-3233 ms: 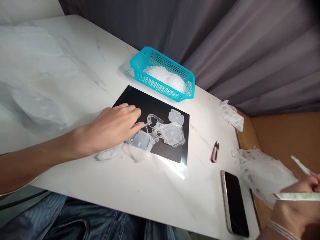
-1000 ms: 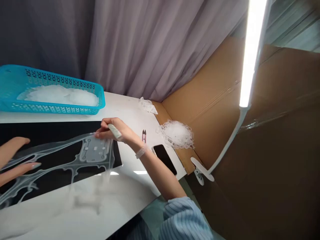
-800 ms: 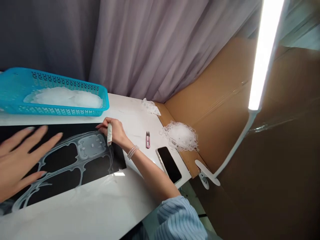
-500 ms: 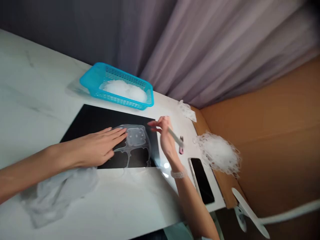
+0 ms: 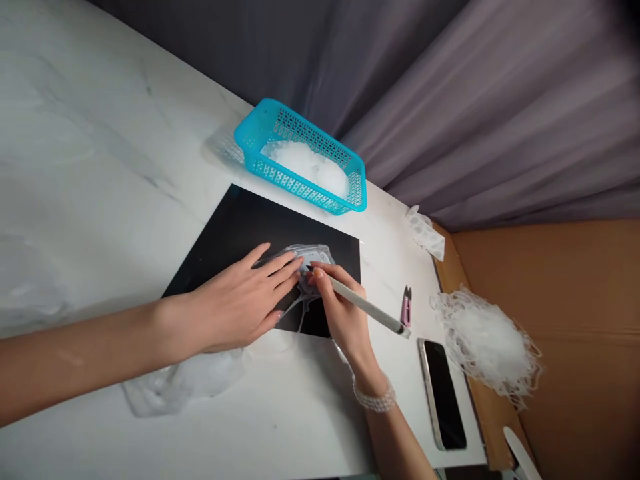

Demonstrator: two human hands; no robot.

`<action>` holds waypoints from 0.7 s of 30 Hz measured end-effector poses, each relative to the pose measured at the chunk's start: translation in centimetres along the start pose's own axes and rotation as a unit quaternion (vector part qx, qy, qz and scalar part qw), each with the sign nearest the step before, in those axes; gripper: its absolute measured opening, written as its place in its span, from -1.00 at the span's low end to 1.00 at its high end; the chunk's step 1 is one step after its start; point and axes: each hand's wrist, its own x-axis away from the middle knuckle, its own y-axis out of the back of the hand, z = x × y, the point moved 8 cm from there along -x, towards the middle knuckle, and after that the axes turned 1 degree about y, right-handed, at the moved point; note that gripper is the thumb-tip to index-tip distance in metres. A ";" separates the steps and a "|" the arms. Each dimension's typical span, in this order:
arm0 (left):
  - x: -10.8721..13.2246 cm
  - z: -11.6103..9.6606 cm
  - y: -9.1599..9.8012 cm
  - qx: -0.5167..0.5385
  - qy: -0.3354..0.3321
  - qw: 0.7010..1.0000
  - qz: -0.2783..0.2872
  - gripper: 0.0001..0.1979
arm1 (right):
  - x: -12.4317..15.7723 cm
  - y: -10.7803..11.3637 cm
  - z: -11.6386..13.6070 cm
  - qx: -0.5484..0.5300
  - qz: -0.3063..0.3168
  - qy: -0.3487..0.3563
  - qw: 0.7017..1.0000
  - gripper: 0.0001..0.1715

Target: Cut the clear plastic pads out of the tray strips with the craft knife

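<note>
My left hand lies flat, fingers spread, on the clear plastic piece on the black mat, in the middle of the table. My right hand pinches a pen-like tool, tip at the piece. Basket behind; snips and phone toward the right edge.

Basket behind mat, snips and phone right of mat, all on table

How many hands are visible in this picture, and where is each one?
2. The left hand lies flat on the clear plastic part on the black mat; the right hand holds a pen-like tool against that part. None seems hidden.
</note>
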 end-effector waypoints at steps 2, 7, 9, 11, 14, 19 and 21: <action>0.1 0.2 -0.3 0.008 -0.016 1.000 0.001 -0.43 | 0.5 -0.1 0.3 0.022 0.003 0.007 1.000 -0.67; 0.4 0.2 -0.6 0.009 -0.029 0.999 -0.009 -0.43 | 0.7 -0.3 0.7 0.066 0.001 0.026 0.998 -0.69; 0.4 0.1 -0.5 0.004 -0.034 0.999 -0.012 -0.45 | 0.6 -0.4 0.7 0.077 0.004 0.030 0.997 -0.70; 0.4 0.0 -0.4 -0.007 -0.041 0.999 -0.013 -0.46 | 0.5 -0.5 0.8 0.082 0.009 0.038 0.996 -0.70; 0.3 0.0 -0.2 -0.023 -0.045 0.999 -0.013 -0.48 | 0.5 -0.8 1.2 0.090 0.013 0.060 0.994 -0.72; 0.1 0.2 -0.1 -0.019 -0.030 0.999 0.002 -0.48 | 0.2 -1.0 1.9 0.127 0.001 0.092 0.988 -0.75; 0.1 0.3 -0.2 -0.017 -0.026 0.999 0.007 -0.48 | 0.1 -1.2 2.2 0.149 0.003 0.106 0.983 -0.75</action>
